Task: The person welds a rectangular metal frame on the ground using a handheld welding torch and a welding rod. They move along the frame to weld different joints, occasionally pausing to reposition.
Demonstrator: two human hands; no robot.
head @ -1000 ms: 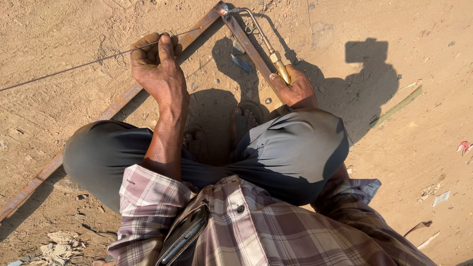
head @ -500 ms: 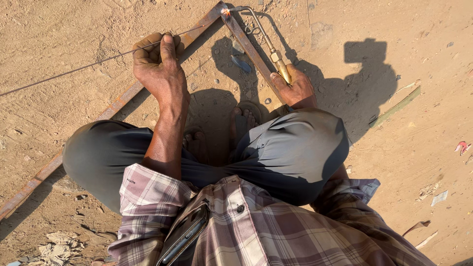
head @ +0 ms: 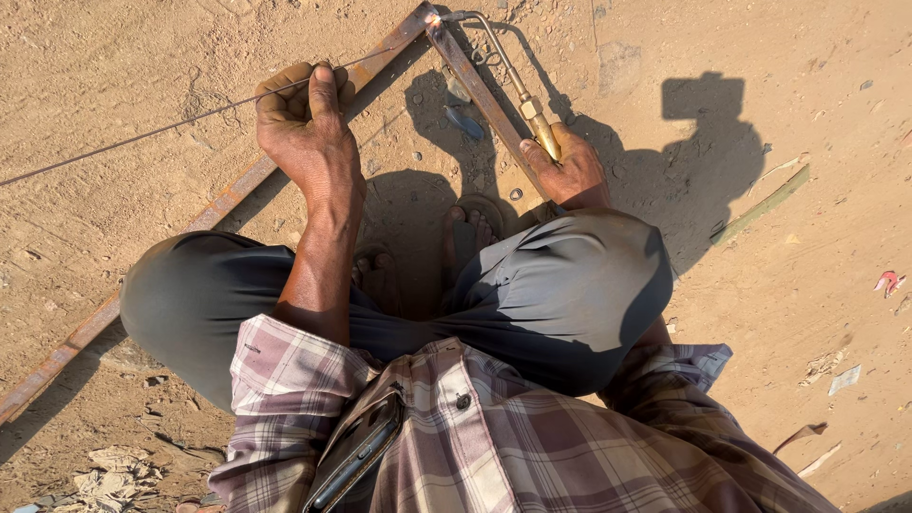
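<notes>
- Left hand is fisted around a thin filler rod, thumb laid along the top; the rod runs from far left through your fist toward the corner joint.
- Right hand is wrapped shut on the brass handle of the torch; its bent metal neck reaches to the far corner, tip right at the joint.
- Joint sits at top centre, where the long bar from near left meets the short bar running back toward your right hand.
- Progress, my read: small bright glow at the tip, so heat is on the joint; rod end looks just short of it or barely there, can't tell contact. No finished bead visible, so the join looks early.
- Bars: flat, narrow steel strip, rusty brown, straight, lying on the ground.
- Rod: very thin, dark, straight wire.
- Ground: dry sandy dirt, packed, scattered pebbles and paper scraps.
- You're squatting, sandalled feet just near of the bars.
</notes>
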